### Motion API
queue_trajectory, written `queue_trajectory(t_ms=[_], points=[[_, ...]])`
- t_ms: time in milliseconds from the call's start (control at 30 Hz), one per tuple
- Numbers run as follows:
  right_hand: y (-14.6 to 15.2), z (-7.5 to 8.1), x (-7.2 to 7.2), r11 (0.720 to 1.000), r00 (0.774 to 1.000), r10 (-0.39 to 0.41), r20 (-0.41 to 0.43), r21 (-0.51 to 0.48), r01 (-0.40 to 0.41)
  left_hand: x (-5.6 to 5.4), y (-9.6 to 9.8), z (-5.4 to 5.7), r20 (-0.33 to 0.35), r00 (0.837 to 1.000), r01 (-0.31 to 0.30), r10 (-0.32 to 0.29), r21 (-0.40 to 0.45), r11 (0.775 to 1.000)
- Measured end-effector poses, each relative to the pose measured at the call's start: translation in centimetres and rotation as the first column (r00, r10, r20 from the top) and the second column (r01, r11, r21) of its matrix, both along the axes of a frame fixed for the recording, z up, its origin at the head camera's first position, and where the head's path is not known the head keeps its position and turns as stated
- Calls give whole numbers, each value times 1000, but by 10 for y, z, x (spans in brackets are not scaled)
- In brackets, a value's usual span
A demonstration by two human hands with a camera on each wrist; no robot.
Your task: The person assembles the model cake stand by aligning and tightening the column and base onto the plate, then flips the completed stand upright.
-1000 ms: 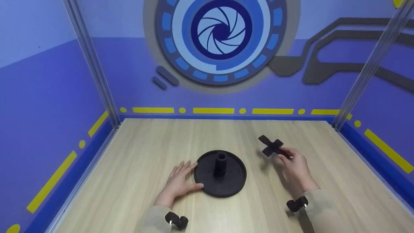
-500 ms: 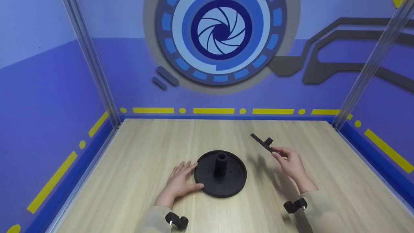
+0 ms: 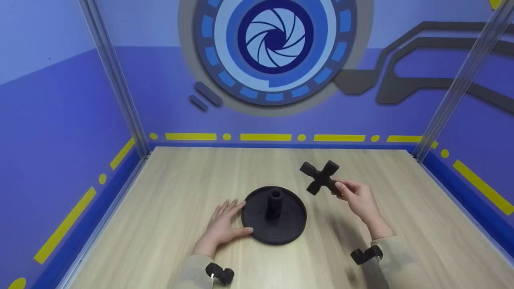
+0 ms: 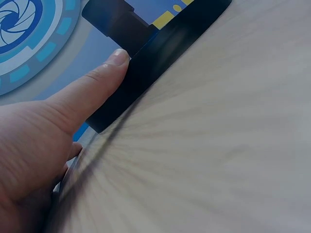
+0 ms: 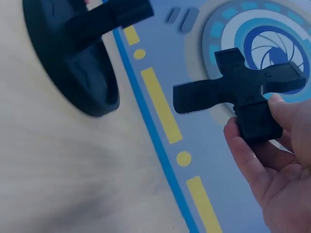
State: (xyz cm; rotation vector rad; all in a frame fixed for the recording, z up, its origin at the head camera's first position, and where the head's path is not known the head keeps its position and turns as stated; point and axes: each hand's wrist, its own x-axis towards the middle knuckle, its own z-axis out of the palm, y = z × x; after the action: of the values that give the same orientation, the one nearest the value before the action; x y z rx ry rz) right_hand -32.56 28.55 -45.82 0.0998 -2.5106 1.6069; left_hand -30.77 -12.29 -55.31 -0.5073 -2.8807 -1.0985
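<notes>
While the right hand [image 3: 363, 204] pinches 1 of 4 arms of the black cross [image 3: 321, 177] above the counter [image 3: 192, 172], right of the black disc [image 3: 289, 226], the left hand [image 3: 222, 228] lies unclenched against the disc's rim. The pieces look rigid and probably light, like smooth plastic; gripping an arm's end or the rim should serve best.

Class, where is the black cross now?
In the head view, the black cross is pinched in the right hand, above the table, right of the round base.
</notes>
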Motion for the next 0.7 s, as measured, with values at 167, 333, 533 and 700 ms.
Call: queue_trajectory(t_ms=[167, 333, 533, 700], points=[[-7, 9, 2, 999, 1000, 7, 21, -53, -6, 0, 0, 0, -9, 1000, 3, -3, 2, 1000], [-15, 14, 1, 993, 998, 53, 32, -111, -49, 1, 0, 0, -12, 1000, 6, -6, 8, 1000], [-25, 18, -4, 970, 987, 158, 24, -191, -151, 1, 1, 1, -15, 1000, -1, 1, 3, 1000], [-38, 20, -8, 924, 972, 233, 25, -318, -213, 1, 1, 0, -8, 1000, -1, 2, 9, 1000]])
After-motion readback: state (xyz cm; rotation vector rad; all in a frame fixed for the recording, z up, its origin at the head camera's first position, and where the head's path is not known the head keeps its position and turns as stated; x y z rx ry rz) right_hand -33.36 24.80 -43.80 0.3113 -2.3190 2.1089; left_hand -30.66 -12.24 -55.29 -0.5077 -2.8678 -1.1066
